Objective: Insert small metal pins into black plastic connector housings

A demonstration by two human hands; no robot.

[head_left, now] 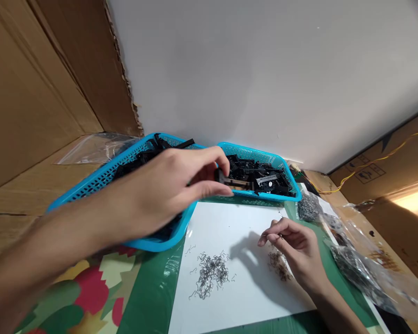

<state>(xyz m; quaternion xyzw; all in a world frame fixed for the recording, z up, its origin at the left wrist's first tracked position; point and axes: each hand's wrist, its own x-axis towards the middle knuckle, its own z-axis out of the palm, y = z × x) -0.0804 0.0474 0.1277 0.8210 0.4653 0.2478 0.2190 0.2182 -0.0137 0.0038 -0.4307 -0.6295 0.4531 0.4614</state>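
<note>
My left hand [179,181] is raised near the two blue baskets, thumb and fingers closed on a black plastic part [220,176]. The part's far end overlaps the right basket [252,150] in view, and I cannot tell whether they touch. Black plastic parts [273,178] fill that basket. My right hand [297,248] hovers above the white sheet [244,306] with thumb and fingertips pinched together; what they hold is too small to make out. Below it lies a small brownish pile of thin bent wires [280,266]. A larger silvery pile of bent wires [211,273] lies left of it.
The left blue basket [181,239], also with black parts, sits partly behind my left forearm. Clear plastic bags [364,269] with small metal pieces lie at the right. Cardboard [38,69] stands at the left, a pale wall [247,69] behind. A yellow wire [351,175] runs at the right.
</note>
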